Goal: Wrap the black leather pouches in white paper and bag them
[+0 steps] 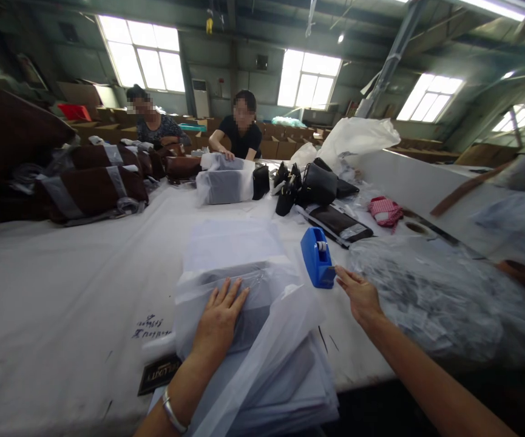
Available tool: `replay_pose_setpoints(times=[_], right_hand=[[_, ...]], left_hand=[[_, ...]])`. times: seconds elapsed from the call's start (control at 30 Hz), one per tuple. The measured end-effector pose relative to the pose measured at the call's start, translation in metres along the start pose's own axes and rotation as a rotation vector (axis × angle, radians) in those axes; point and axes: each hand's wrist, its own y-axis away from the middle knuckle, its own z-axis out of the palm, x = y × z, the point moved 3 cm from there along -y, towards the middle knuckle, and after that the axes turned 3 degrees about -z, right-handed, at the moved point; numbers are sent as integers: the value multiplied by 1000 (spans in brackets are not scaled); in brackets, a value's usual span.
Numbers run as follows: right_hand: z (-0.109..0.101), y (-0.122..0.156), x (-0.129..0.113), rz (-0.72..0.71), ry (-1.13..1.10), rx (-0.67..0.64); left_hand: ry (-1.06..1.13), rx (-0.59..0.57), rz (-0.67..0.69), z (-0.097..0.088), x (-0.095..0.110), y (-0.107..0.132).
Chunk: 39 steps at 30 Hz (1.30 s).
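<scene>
My left hand (219,318) lies flat, fingers stretched, on a dark item wrapped in a translucent plastic bag (244,285) in front of me. Loose bag film (284,346) trails toward the table's near edge. My right hand (357,294) reaches toward the blue tape dispenser (317,258), its fingertips at the dispenser's front end; the fingers are extended and hold nothing that I can see. A silver bracelet (171,413) is on my left wrist.
The white table (62,291) carries brown wrapped bags (89,188) at left, black bags (312,185) and a red checked cloth (385,209) further back, and a crumpled plastic heap (439,297) at right. Two people sit across; one handles a wrapped bag (226,182).
</scene>
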Motion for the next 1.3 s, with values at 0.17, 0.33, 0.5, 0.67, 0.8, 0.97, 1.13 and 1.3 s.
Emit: replay_pose_setpoints(times=[0.17, 0.33, 0.5, 0.67, 0.8, 0.97, 1.13, 1.3], right_hand=[[-7, 9, 30, 192, -47, -71], [-24, 2, 44, 206, 74, -57], [-22, 2, 3, -161, 407, -212], [46, 20, -71, -517, 553, -715], [123, 51, -109, -704, 603, -1158], [208, 88, -103, -724, 572, -1614], [270, 102, -68, -812, 807, -1846], [302, 112, -50, -1130, 1209, -1782]], left_hand=[[-21, -1, 11, -1, 0, 0], [-17, 6, 9, -1, 0, 0], [65, 50, 7, -2, -2, 0], [240, 77, -132, -14, -9, 0], [429, 115, -272, -18, -21, -1], [603, 268, -389, -10, -36, -1], [595, 309, -475, -1, -42, 3], [509, 310, -493, 2, -43, 7]])
